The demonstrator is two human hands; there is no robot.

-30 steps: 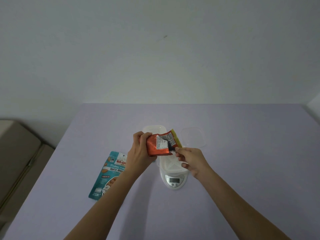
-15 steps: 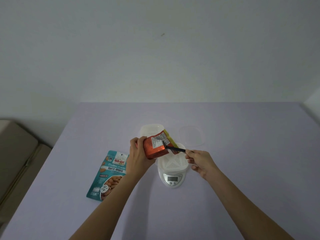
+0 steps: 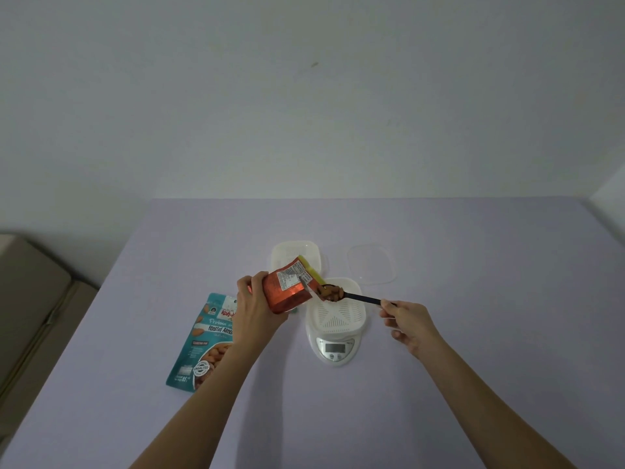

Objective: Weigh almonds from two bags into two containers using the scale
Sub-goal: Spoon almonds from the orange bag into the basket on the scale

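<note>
The black spoon (image 3: 359, 296) has come out of the orange bag (image 3: 287, 292) since a moment ago, heaped with almonds (image 3: 332, 292) over the white container (image 3: 338, 314) on the scale (image 3: 334, 350). The right hand (image 3: 411, 324) pinches its handle; the left hand (image 3: 257, 309) grips the tilted bag. A teal almond bag (image 3: 204, 343) lies flat at left; beyond, a second container (image 3: 292, 253) and clear lid (image 3: 372, 264).

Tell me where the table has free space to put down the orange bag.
The widest bare stretch of the table lies right of the scale and the clear lid, out to the edge. The near strip in front of the scale and the teal bag is also free. The middle is crowded: scale, its container, the rear container and lid sit close.
</note>
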